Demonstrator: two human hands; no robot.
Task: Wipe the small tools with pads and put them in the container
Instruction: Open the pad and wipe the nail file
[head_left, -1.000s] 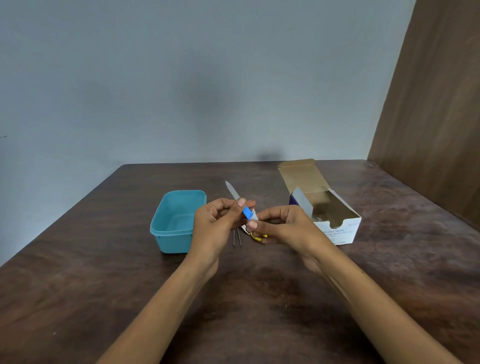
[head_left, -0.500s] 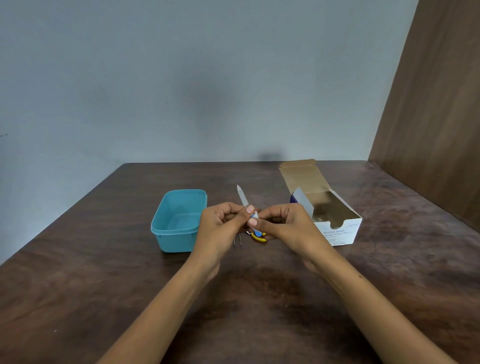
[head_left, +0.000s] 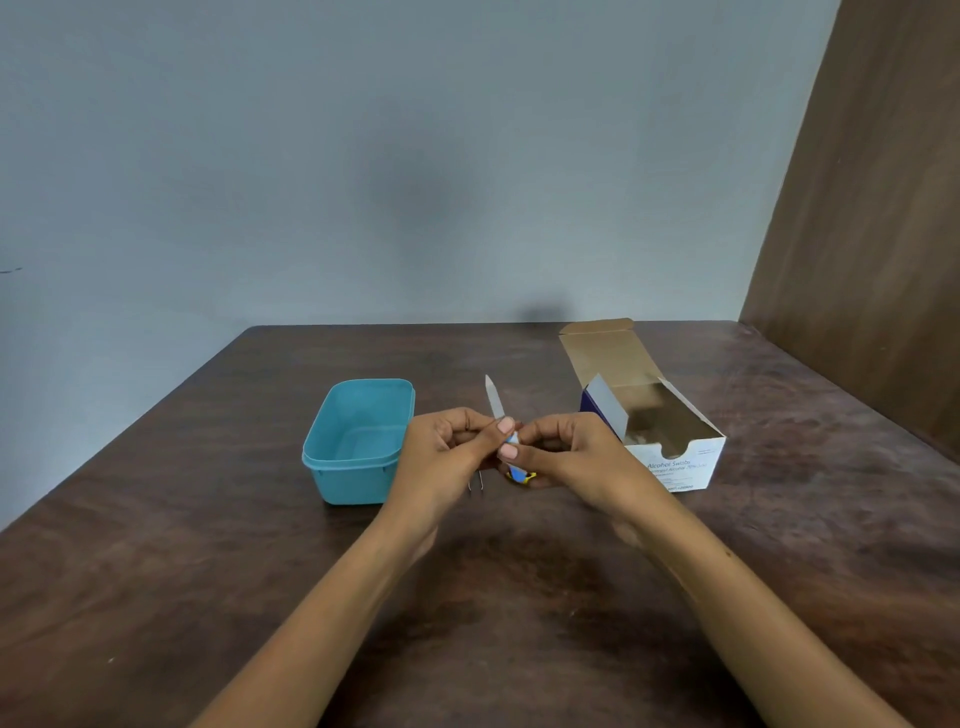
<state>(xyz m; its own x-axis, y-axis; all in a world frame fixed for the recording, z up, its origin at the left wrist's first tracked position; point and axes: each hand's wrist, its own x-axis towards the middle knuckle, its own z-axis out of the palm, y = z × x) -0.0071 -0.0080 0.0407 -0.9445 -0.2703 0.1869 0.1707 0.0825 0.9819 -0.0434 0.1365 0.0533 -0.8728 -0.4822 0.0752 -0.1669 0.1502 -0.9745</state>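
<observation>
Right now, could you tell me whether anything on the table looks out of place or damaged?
Nothing stands out. The teal container and the open alcohol swab box sit upright, and both hands hold a small packet.

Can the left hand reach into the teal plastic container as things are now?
Probably yes: the teal plastic container sits open just beside the left hand, nothing between, though that hand pinches a blue packet.
</observation>
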